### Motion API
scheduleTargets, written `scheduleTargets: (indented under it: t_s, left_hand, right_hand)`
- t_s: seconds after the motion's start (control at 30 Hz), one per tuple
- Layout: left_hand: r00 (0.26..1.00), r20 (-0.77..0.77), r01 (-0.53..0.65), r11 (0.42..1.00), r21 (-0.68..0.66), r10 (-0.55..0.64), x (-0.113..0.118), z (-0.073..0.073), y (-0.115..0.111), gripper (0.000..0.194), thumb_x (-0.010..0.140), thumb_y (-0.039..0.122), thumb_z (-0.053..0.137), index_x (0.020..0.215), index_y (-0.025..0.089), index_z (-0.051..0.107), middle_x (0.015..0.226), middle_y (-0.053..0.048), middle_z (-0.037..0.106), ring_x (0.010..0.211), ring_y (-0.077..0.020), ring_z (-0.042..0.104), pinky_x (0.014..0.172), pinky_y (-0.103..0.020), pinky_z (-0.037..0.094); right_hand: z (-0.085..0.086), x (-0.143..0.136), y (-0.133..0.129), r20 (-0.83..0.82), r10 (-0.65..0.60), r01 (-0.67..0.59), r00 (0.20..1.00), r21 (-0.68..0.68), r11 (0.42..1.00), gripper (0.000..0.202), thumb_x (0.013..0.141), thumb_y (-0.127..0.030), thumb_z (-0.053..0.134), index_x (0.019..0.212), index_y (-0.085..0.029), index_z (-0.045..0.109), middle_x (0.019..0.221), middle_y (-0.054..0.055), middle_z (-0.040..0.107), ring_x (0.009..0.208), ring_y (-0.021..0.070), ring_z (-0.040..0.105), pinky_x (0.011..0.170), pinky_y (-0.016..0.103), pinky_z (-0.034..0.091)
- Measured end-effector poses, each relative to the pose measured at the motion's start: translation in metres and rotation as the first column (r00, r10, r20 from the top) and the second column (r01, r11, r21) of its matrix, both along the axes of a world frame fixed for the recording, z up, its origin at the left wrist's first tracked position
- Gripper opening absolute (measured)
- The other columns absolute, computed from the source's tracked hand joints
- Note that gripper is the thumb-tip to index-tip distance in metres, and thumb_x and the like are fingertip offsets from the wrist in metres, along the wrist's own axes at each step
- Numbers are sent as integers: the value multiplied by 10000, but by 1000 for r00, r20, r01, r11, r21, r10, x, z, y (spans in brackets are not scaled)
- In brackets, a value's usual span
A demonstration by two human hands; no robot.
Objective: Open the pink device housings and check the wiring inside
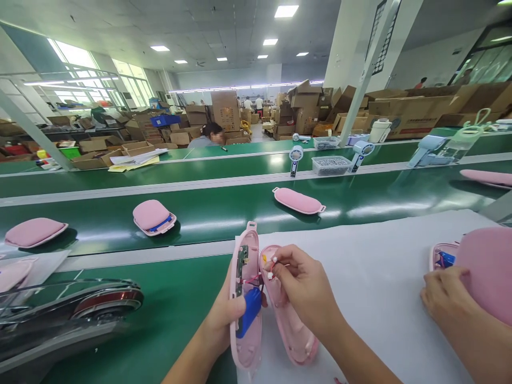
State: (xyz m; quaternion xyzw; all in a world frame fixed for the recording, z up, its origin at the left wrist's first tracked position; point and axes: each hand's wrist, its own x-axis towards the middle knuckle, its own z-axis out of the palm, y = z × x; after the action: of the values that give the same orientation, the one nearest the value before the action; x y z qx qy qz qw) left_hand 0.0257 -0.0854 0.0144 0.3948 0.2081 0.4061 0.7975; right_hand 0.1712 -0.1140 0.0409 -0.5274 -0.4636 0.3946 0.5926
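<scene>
My left hand [221, 314] is closed round one half of a pink plastic casing [250, 352], held upright on its edge. Inside that half are a green circuit board [241, 261] and a blue battery [250, 310], with my thumb close against the battery. Thin wires run across to the second pink casing half [298, 336], which leans open to the right, its hollow side facing me. The fingers of my right hand [308, 288] pinch a small white wire connector [271, 275] above the second half's upper end. The fingertips partly cover the wires.
At the right, another person's hand [448, 298] holds an open pink casing [484, 272]. Pink casings [299, 201] lie on the green conveyor belt [216, 213]. Beyond it stand blue handheld fans [296, 154] and a clear tub [331, 166]. A blurred dark, shiny object [100, 304] fills the lower left.
</scene>
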Motion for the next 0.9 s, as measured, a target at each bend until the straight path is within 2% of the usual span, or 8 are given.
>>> scheduleTargets:
  t_s: [0.13,0.23,0.3,0.37,0.47,0.67,0.77,0.9]
  left_hand:
    - [1000,22,8,1000,20,-9,1,1,-1,895,572,423,788,1356,243,395,944,-35,623,741,-161,546,696,-270,437]
    - [998,61,26,998,63,-30,3,2,-1,897,605,411,759,1387,248,351,1012,-53,618,843,-212,571,724,-304,447]
    - [998,45,48,994,94,-53,3,1,-1,910,611,417,752,1400,255,329,1060,-64,608,908,-248,571,744,-325,445]
    - [998,0,67,990,128,-68,1,-1,1,927,604,435,757,1404,258,322,1096,-72,593,902,-252,563,747,-331,437]
    - [996,-70,73,983,169,-62,-4,-4,4,974,573,473,776,1406,252,320,1130,-80,565,814,-206,526,721,-313,420]
    - [991,-108,107,965,239,-83,-5,-4,8,1063,557,507,785,1433,258,236,1136,-85,550,846,-210,512,711,-295,397]
    - [985,-125,150,949,279,-118,-3,-2,9,1060,590,505,765,1443,263,184,1193,-96,521,898,-234,521,722,-305,399]
    - [979,-120,199,919,341,-167,-2,2,7,1040,640,506,728,1453,243,136,1223,-134,512,1044,-332,525,798,-375,423]
  right_hand:
    - [3,-1,-1,103,-28,21,994,63,998,176,763,-189,505,715,-199,674,692,-15,645,563,91,529,488,183,405]
    - [7,-1,-1,200,61,-72,978,47,996,197,806,-209,506,735,-198,690,604,-24,590,590,98,517,560,197,420]
    - [10,0,-2,101,134,-130,986,-43,991,151,838,-269,529,829,-204,665,610,-39,569,525,83,485,521,199,418]
    - [12,1,-2,-60,153,-159,986,-121,980,155,833,-331,582,914,-205,621,657,-38,585,500,79,487,466,191,410]
    - [14,4,-2,-185,158,-190,970,-168,967,229,793,-386,655,875,-177,615,655,-27,587,492,76,504,435,174,403]
    - [16,7,-2,-190,226,-256,955,-151,955,139,875,-252,513,817,-153,592,668,-32,559,479,51,526,481,158,419]
    - [17,5,-3,-163,246,-271,956,-153,951,196,891,-299,500,768,-155,552,625,-46,529,454,50,499,473,164,411]
    - [21,2,-4,-128,251,-269,960,-157,950,239,880,-318,514,698,-163,507,538,-77,471,410,41,442,445,160,380]
